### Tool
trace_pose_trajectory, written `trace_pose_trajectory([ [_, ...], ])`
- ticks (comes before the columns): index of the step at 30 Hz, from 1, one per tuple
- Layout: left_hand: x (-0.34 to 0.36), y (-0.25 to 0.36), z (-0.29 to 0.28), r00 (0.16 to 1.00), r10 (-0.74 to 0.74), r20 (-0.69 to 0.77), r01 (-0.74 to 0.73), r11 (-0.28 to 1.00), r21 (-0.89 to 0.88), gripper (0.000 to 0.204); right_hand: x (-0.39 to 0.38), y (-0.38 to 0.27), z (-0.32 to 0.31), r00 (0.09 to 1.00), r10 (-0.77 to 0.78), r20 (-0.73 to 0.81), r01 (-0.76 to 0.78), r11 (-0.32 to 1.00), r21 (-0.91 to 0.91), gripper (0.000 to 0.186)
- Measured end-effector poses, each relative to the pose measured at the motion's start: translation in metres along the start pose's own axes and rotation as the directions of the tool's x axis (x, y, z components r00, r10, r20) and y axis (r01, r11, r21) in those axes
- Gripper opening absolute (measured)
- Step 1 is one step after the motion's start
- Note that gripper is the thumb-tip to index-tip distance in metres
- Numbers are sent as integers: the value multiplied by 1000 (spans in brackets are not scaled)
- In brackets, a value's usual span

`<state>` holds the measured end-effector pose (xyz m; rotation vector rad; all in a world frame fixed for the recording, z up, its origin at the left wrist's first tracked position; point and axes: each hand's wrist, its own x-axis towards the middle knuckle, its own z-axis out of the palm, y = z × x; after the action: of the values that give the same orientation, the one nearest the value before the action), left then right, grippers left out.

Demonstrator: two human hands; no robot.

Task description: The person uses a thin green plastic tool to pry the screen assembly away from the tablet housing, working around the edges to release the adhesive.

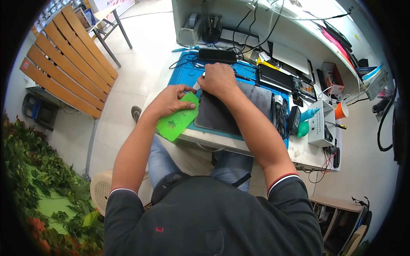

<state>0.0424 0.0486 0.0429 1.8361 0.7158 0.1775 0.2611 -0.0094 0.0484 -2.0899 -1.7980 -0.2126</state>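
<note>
Someone in a dark short-sleeved shirt is sitting at a cluttered desk (307,157), both forearms reaching forward over it. The left hand (174,100) is gripping a bright green packet (176,123), its thumb pressing on the upper face near the right edge. The packet is slanting just left of a dark flat slab (218,110), its lower end showing past the desk's front edge. The right hand (218,80) is bending over the slab's far left corner with its fingers curling inward; I cannot tell whether they are closing on anything. A small white piece (197,85) is showing between the two hands.

The slab is lying on a blue mat (181,73). Beyond the right hand, a black phone-like device (217,55) is resting near the mat's far edge. Over to the right, a coiled black cable (281,118) is lying beside the slab, and farther along a green bulb (303,129), a white box (316,133) and an orange cup (341,110) are standing close together.
</note>
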Motion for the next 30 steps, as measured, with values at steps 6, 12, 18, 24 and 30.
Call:
trace_pose_trajectory([
  [6, 2, -6, -7, 1000, 3, 14, -3, 1000, 20, 63, 4, -2, -4, 1000, -12, 28, 12, 1000, 3, 28],
  [12, -4, 2, -2, 998, 37, -53, -42, 996, -81, 61, 6, -4, -10, 998, -5, 68, 4, 1000, 19, 29],
  [18, -11, 0, -15, 1000, 14, 0, -14, 999, -52, 58, 6, -6, -14, 996, 4, 93, -6, 1000, 20, 31],
  [24, -11, 3, -17, 987, 16, -159, 2, 994, 109, 60, 8, -4, -13, 992, 2, 123, -3, 1000, 4, 34],
  [30, -24, 10, -1, 794, 375, -479, -161, 888, 430, 52, 10, 2, -6, 990, -1, 144, 0, 1000, 5, 40],
])
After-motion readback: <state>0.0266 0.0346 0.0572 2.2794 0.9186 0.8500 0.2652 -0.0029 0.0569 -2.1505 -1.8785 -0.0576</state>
